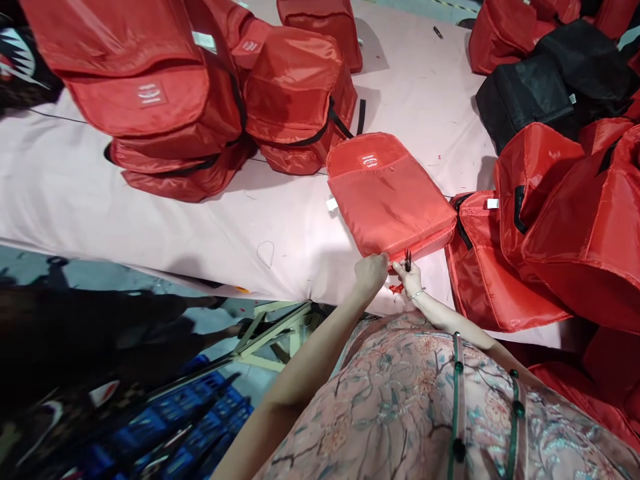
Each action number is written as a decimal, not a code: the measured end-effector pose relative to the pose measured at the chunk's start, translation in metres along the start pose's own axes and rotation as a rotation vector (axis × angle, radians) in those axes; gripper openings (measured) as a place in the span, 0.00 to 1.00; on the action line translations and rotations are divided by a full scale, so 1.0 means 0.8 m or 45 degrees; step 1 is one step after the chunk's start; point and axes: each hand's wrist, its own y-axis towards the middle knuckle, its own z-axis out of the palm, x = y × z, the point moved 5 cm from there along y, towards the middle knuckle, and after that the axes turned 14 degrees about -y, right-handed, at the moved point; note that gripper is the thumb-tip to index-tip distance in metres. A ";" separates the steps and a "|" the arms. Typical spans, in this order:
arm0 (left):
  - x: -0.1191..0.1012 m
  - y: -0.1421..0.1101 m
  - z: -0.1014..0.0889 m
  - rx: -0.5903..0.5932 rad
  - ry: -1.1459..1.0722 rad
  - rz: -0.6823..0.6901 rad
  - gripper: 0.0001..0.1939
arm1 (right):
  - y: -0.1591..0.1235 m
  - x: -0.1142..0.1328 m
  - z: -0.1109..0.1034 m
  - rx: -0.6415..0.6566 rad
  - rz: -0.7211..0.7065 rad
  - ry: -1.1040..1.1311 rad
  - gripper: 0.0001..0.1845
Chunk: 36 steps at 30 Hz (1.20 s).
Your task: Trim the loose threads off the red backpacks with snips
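A flat red backpack (395, 197) with a small printed logo patch lies in front of me on the pink-covered table. My left hand (371, 272) is closed on the near edge of this backpack, at its lower left corner. Close beside it, my right hand (411, 279) grips a small dark pair of thread snips (409, 259), their points facing away from me against the backpack's edge. Red scraps (396, 289) show just below, between the two hands. A white label (332, 205) sticks out at the backpack's left side.
Red backpacks (165, 100) stand at the left, another (300, 93) just behind. To the right are black bags (530, 93) and a heap of red bags (575, 220). Loose threads lie on the pink cloth (200, 233). Blue crates (175, 413) sit below the table's edge.
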 end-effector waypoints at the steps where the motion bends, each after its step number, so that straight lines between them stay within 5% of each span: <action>1: -0.002 0.000 0.002 0.005 0.008 0.021 0.17 | 0.000 0.000 0.000 -0.003 -0.003 0.009 0.20; 8: 0.000 -0.008 0.017 -0.190 -0.216 0.028 0.16 | 0.000 0.010 -0.004 0.014 -0.024 -0.099 0.20; 13: -0.007 -0.008 0.015 -0.236 -0.404 0.225 0.15 | -0.008 0.025 -0.055 -0.084 -0.234 -0.457 0.18; 19: -0.026 0.006 0.011 -0.181 -0.151 0.225 0.19 | -0.023 0.054 -0.102 -0.155 -0.369 -0.955 0.16; 27: -0.035 0.010 0.004 -0.075 -0.015 0.281 0.18 | -0.029 0.102 -0.085 -0.079 -0.448 -1.618 0.12; 36: -0.035 0.010 0.012 -0.092 0.055 0.316 0.17 | -0.013 0.131 -0.061 0.145 -0.460 -1.944 0.11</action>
